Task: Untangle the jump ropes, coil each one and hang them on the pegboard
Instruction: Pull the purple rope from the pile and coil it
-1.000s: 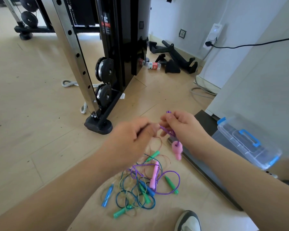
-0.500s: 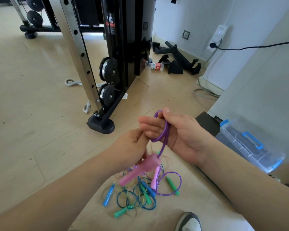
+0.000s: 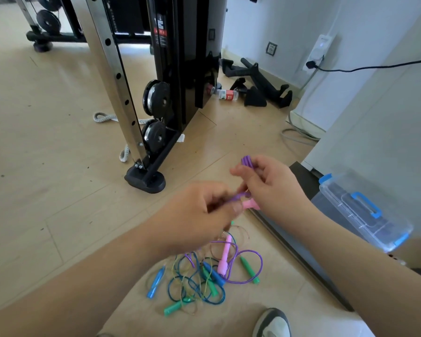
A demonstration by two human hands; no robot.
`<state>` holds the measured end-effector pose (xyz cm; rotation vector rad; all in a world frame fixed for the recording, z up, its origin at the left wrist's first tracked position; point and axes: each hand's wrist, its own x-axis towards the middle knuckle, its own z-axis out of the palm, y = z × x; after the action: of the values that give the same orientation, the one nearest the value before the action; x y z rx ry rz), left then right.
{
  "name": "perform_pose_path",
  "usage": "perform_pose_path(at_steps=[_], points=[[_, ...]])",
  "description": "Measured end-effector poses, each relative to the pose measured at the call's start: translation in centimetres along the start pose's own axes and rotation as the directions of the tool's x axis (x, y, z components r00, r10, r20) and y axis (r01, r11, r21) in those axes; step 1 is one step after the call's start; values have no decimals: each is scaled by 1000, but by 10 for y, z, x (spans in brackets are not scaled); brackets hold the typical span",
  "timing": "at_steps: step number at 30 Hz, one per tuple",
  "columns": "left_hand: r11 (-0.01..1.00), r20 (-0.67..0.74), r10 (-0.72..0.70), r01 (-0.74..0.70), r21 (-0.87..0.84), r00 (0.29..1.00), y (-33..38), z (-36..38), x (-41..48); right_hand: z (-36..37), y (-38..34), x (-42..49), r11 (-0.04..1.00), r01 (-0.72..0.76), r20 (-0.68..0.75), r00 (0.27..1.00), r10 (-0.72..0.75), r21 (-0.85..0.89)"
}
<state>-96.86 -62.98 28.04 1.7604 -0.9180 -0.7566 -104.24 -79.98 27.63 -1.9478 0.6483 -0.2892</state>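
Observation:
My right hand is closed around several loops of the purple rope, which stick out above its fingers, with a pink handle under the palm. My left hand pinches the same purple strand close beside it. On the floor below lies a tangle of jump ropes: a purple loop with a second pink handle, blue rope with blue handles, and green handles. No pegboard is in view.
A weight machine's steel upright and black foot stand to the left ahead. A clear plastic box with blue clasps sits at the right by a white wall. My shoe is at the bottom. Black grips and a bottle lie farther back.
The purple rope has been wound into more loops on my right hand. The pink handle moved from my left hand up under my right palm, and my left hand now pinches the strand.

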Motion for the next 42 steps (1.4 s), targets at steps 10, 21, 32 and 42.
perform_pose_path(at_steps=[10,21,32,42], points=[[991,-495,67,-115,-68,867,-13,-28,14,6,-16,-11,856,-228,446,895,-4,464],[866,187,-197,81,494,962,-26,19,-5,9,-7,2,794,-208,78,977,201,572],[992,-267,127,-117,53,955,-4,-18,7,12,-10,-6,964,-172,305,947,105,203],[970,-72,-237,241,45,969,-31,-3,10,14,-26,-6,585,-373,365,921,138,720]])
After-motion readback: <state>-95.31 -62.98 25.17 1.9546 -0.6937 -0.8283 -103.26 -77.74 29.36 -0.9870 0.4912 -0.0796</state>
